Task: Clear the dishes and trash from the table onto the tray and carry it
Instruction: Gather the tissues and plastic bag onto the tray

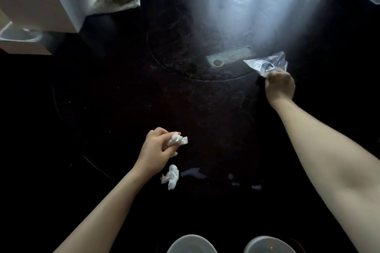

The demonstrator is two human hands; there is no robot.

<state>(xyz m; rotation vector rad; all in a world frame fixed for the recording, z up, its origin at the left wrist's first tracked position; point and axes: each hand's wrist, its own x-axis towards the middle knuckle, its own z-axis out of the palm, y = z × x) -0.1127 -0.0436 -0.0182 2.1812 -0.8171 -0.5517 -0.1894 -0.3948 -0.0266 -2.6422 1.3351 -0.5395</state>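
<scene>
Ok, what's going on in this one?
A person is picking trash off a dark table. The left hand holds a crumpled tissue; the right hand, reaching farther out, grips a clear plastic wrapper. Another tissue lies on the table, with two white bowls at the near edge.

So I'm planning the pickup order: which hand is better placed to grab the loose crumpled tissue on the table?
Left. The left hand hovers right beside the loose tissue, though already holding one; the right hand is far off, gripping plastic wrap.
</scene>
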